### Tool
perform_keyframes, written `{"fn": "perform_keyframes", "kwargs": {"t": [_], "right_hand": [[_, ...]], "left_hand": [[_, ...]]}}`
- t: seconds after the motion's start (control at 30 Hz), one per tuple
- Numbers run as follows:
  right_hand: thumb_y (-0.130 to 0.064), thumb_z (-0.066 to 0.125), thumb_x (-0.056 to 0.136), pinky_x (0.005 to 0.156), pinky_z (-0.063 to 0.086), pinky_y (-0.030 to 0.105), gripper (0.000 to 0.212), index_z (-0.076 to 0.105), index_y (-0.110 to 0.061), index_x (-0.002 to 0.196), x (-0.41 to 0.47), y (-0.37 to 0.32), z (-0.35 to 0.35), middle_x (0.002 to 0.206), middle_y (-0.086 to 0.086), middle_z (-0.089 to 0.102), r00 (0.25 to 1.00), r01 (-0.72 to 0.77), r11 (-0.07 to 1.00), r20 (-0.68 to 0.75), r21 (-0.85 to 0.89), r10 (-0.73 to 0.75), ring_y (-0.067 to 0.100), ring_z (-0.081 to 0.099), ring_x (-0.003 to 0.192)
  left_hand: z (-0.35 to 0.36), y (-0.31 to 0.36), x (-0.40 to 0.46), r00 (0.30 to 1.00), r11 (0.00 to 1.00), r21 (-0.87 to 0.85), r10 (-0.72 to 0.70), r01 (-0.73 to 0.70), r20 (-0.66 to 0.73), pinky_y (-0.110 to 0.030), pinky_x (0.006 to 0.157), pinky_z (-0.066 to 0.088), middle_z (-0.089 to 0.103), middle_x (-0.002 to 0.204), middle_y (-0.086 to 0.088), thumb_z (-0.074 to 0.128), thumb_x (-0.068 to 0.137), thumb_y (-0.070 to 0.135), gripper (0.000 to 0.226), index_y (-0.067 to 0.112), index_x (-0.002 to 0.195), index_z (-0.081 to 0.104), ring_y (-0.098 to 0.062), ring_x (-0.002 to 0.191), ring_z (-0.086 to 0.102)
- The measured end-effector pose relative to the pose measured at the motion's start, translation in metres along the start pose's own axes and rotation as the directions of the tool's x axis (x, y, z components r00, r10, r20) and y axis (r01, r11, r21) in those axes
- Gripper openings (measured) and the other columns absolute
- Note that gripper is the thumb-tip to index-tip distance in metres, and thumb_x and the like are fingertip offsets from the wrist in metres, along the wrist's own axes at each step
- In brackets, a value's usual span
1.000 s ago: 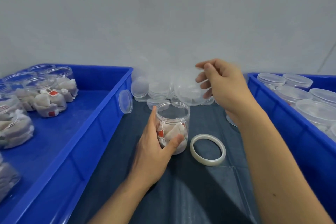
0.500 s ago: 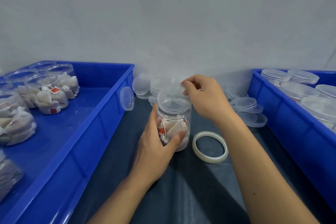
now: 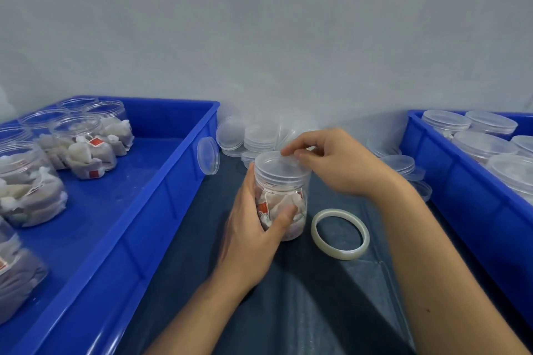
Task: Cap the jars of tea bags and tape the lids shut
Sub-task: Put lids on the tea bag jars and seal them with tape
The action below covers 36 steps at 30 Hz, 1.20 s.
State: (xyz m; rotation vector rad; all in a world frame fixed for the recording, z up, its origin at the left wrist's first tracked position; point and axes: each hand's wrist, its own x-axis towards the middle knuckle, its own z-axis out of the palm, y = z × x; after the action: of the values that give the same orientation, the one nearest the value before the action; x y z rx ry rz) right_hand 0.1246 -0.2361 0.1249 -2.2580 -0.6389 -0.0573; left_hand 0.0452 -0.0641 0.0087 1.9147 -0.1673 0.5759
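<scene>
A clear jar (image 3: 284,204) of tea bags stands upright on the dark table between two blue crates. My left hand (image 3: 253,233) grips its body, thumb across the front. A clear lid (image 3: 281,168) sits on the jar's mouth. My right hand (image 3: 337,164) holds the lid's far right rim, fingertips curled over the top edge. A roll of clear tape (image 3: 340,234) lies flat just right of the jar.
The left blue crate (image 3: 161,196) holds several open jars of tea bags (image 3: 86,150). The right blue crate (image 3: 467,196) holds several capped jars (image 3: 484,147). Loose clear lids (image 3: 253,138) pile up against the wall behind the jar; one lid (image 3: 208,155) leans on the left crate.
My right hand brought a lid from the pile at the back down onto the jar and now holds it seated on the mouth. My left hand kept gripping the jar.
</scene>
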Motion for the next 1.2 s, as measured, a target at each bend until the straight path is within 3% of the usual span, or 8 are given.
{"fn": "perform_keyframes", "kwargs": {"t": [0.1, 0.2, 0.3, 0.4, 0.57, 0.77, 0.93, 1.2], "right_hand": [[-0.030, 0.064, 0.100, 0.081, 0.058, 0.030, 0.018, 0.078, -0.042, 0.101, -0.002, -0.001, -0.005, 0.089, -0.018, 0.076, 0.999, -0.001, 1.000, 0.036, -0.014, 0.002, 0.010, 0.070, 0.078], [-0.041, 0.068, 0.097, 0.096, 0.056, 0.031, 0.012, 0.078, -0.042, 0.104, -0.004, -0.005, -0.005, 0.097, -0.020, 0.077, 0.997, -0.004, 0.999, 0.082, 0.033, 0.001, -0.002, 0.071, 0.094], [-0.051, 0.066, 0.097, 0.102, 0.053, 0.035, 0.022, 0.078, -0.035, 0.105, -0.006, -0.009, -0.004, 0.105, -0.020, 0.077, 0.994, 0.012, 0.995, 0.110, 0.097, -0.023, -0.004, 0.070, 0.102], [-0.061, 0.065, 0.095, 0.103, 0.053, 0.038, 0.031, 0.077, -0.033, 0.105, -0.008, -0.013, -0.003, 0.107, -0.020, 0.077, 0.990, 0.026, 0.991, 0.132, 0.133, -0.043, -0.002, 0.070, 0.104], [-0.047, 0.064, 0.102, 0.106, 0.052, 0.037, 0.021, 0.077, -0.037, 0.114, -0.010, -0.021, 0.004, 0.115, -0.021, 0.074, 0.976, 0.074, 0.983, 0.192, 0.170, -0.107, -0.003, 0.068, 0.111], [-0.039, 0.059, 0.106, 0.115, 0.045, 0.039, 0.024, 0.074, -0.046, 0.124, -0.010, -0.022, 0.005, 0.127, -0.025, 0.070, 0.966, 0.075, 0.981, 0.233, 0.177, -0.116, -0.003, 0.062, 0.124], [-0.045, 0.056, 0.096, 0.116, 0.044, 0.041, 0.030, 0.074, -0.052, 0.119, -0.007, -0.024, 0.009, 0.125, -0.023, 0.071, 0.966, 0.074, 0.983, 0.232, 0.165, -0.112, 0.000, 0.062, 0.124], [-0.042, 0.056, 0.091, 0.114, 0.044, 0.037, 0.032, 0.076, -0.054, 0.113, -0.008, -0.025, 0.011, 0.122, -0.026, 0.072, 0.966, 0.059, 0.982, 0.238, 0.182, -0.102, -0.004, 0.062, 0.121]], "left_hand": [[0.001, -0.001, 0.000, 1.000, 1.000, -0.010, -0.014, 0.014, -0.005, -0.044, 0.105, 0.053, 0.055, 0.148, 0.028, 0.069, 0.096, 0.062, 0.074, 0.057, 0.158, 0.028, 0.001, 0.134, 0.057], [0.000, 0.001, 0.000, 0.999, 0.999, -0.033, -0.018, 0.017, -0.028, -0.047, 0.106, 0.053, 0.058, 0.147, 0.022, 0.069, 0.094, 0.064, 0.076, 0.050, 0.159, 0.032, -0.004, 0.134, 0.058], [-0.002, 0.006, -0.001, 0.997, 0.996, -0.087, -0.021, 0.014, -0.076, -0.050, 0.110, 0.050, 0.057, 0.151, 0.011, 0.064, 0.094, 0.063, 0.079, 0.040, 0.163, 0.033, -0.014, 0.139, 0.056], [-0.004, 0.009, -0.003, 0.991, 0.998, -0.058, -0.021, 0.014, -0.129, -0.048, 0.109, 0.050, 0.055, 0.150, 0.011, 0.056, 0.090, 0.066, 0.080, 0.042, 0.162, 0.032, -0.013, 0.138, 0.055], [-0.005, 0.010, -0.007, 0.989, 1.000, -0.018, -0.027, 0.025, -0.147, -0.046, 0.098, 0.056, 0.061, 0.134, 0.011, 0.057, 0.085, 0.067, 0.078, 0.043, 0.157, 0.039, -0.012, 0.124, 0.061], [-0.003, 0.011, -0.005, 0.987, 0.998, -0.039, -0.045, 0.039, -0.156, -0.043, 0.095, 0.058, 0.059, 0.131, 0.013, 0.061, 0.084, 0.067, 0.078, 0.041, 0.155, 0.041, -0.009, 0.121, 0.061], [-0.002, 0.009, -0.005, 0.987, 0.995, -0.092, -0.057, 0.044, -0.149, -0.049, 0.096, 0.058, 0.061, 0.136, 0.009, 0.064, 0.085, 0.064, 0.075, 0.039, 0.152, 0.043, -0.016, 0.127, 0.062], [-0.001, 0.008, -0.005, 0.986, 0.994, -0.103, -0.061, 0.046, -0.153, -0.048, 0.096, 0.058, 0.061, 0.136, 0.009, 0.064, 0.085, 0.070, 0.075, 0.035, 0.149, 0.046, -0.015, 0.128, 0.062]]}}
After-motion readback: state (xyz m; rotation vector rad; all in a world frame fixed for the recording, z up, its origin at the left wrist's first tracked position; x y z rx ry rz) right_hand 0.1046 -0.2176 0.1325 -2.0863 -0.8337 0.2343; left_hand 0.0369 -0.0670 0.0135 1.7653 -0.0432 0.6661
